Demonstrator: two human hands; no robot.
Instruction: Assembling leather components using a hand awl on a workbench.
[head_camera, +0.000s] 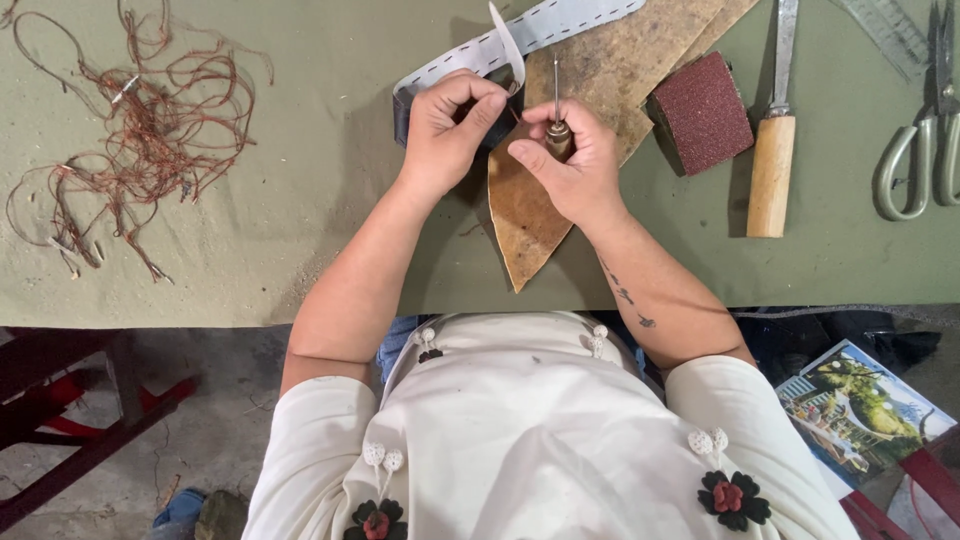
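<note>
- Left hand (448, 125) is sitting at upper centre of the frame, fingers curled shut and pinching a dark folded leather piece (404, 112). The pinch is probably steadying the work close to the point of the tool.
- Right hand (572, 160) is just right of it, closed in a fist round the wooden handle of an awl (557, 118). Thumbs of the two hands are nearly touching.
- The awl is standing with its long axis running straight up the frame. The thin metal shaft is pointing toward the top edge, away from the person; the handle end is buried in the fist. The tip is showing free above the fingers.
- A white strip with a stitched dotted edge (560, 22) is running from the left hand up and right toward the top of the frame. One loose end is curling upward near the awl's shaft.
- A tan leather sheet (525, 215) is lying under both hands on the green bench (330, 200), likely serving as a work pad; its pointed end is aiming at the lower centre.
- At right: red sanding block (700, 112), wooden-handled knife (772, 150), scissors (920, 150), all lying within reach but untouched.
- Upper left: tangle of rust-coloured thread (150, 120), well apart from the hands.
</note>
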